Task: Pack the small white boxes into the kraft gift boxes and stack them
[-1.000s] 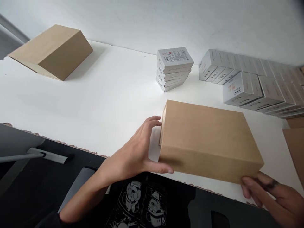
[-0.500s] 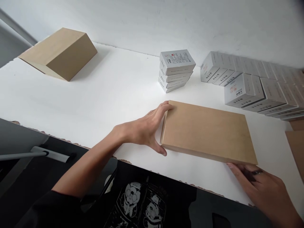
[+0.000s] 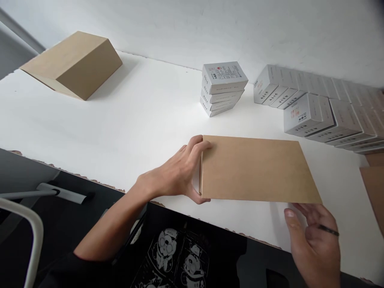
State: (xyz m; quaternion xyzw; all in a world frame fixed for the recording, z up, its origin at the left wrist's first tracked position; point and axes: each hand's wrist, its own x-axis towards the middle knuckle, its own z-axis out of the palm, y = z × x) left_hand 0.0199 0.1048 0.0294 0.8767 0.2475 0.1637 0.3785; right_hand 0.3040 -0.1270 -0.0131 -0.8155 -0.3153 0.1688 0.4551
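Observation:
A flat brown cardboard box point(image 3: 258, 170) is held over the white table, its front edge raised and a faint shadow below. My left hand point(image 3: 180, 172) spans its left end, with fingers over the top and the thumb at the lower corner. At the near right corner is my right hand point(image 3: 318, 236), wearing a dark ring. Its fingers reach under the box, where their tips are hidden, while the thumb stands apart from the edge. Behind the box rises a short stack of small white printed boxes point(image 3: 223, 88).
Rows of white boxes point(image 3: 312, 114) line the right side near the wall. Another brown cardboard box point(image 3: 72, 64) lies tilted at the far left. More brown cardboard point(image 3: 373, 192) sits at the right edge. The table's rough front edge point(image 3: 66, 170) runs before me.
The cardboard box has shifted left and its near edge has tipped up. My left hand has closed further around its end. My right thumb has come away from the edge.

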